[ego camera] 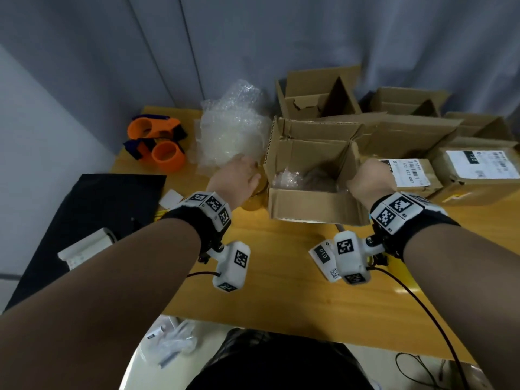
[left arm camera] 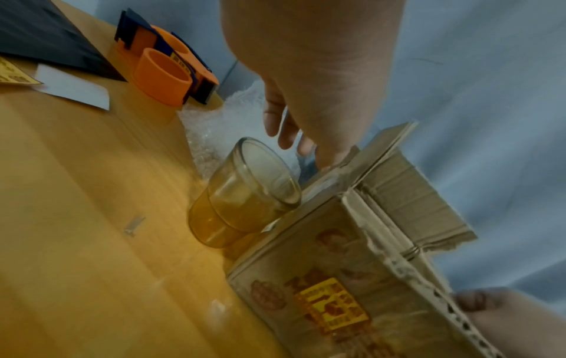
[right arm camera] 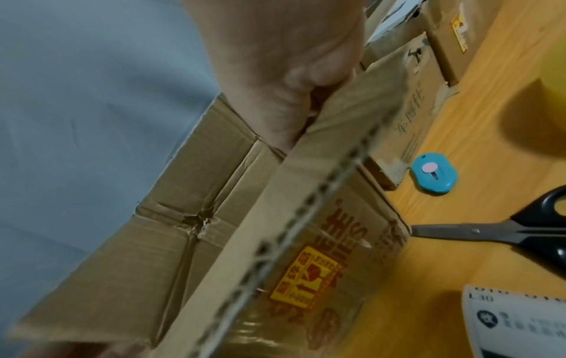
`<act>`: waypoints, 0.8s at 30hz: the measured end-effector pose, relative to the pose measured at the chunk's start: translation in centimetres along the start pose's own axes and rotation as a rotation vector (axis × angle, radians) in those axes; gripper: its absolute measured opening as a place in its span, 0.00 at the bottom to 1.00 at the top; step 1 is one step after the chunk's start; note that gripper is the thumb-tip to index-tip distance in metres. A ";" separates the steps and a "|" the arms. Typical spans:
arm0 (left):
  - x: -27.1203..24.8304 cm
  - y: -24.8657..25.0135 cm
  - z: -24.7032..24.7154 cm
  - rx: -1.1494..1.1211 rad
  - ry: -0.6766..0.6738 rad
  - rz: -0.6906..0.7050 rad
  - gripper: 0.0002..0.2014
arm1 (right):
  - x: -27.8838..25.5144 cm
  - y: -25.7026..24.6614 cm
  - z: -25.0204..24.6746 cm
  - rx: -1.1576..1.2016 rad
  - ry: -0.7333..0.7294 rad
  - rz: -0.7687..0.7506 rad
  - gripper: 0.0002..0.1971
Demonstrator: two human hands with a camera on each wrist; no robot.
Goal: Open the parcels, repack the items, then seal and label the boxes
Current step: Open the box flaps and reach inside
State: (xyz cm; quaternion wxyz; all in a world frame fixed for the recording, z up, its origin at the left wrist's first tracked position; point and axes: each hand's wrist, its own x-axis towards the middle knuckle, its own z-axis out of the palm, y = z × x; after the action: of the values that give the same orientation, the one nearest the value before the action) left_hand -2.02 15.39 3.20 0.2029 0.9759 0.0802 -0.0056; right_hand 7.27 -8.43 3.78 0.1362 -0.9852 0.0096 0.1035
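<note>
Standing at the middle of the frame on the worktop, the open cardboard box held a crumple of clear wrap. The right hand gripped the box's right-hand flap, fingers curled over its edge. The left hand reached down at the box's left side with fingers loosely spread, one fingertip touching the cardboard, holding nothing. A glass tumbler stood on the worktop against that side. Bubble wrap lay heaped above it, two orange tape dispensers at upper left. Scissors and a small blue cutter lay right of the box.
</note>
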 end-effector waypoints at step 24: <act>6.3 22.9 -5.0 -0.330 0.203 0.527 0.13 | -1.6 16.7 -17.7 0.828 0.744 0.353 0.13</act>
State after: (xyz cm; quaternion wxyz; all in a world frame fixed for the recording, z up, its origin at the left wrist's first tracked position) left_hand 7.78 -2.39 16.58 0.3440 0.9125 -0.1556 0.1575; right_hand 8.47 -29.32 16.30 0.4780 -0.8035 0.2605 -0.2409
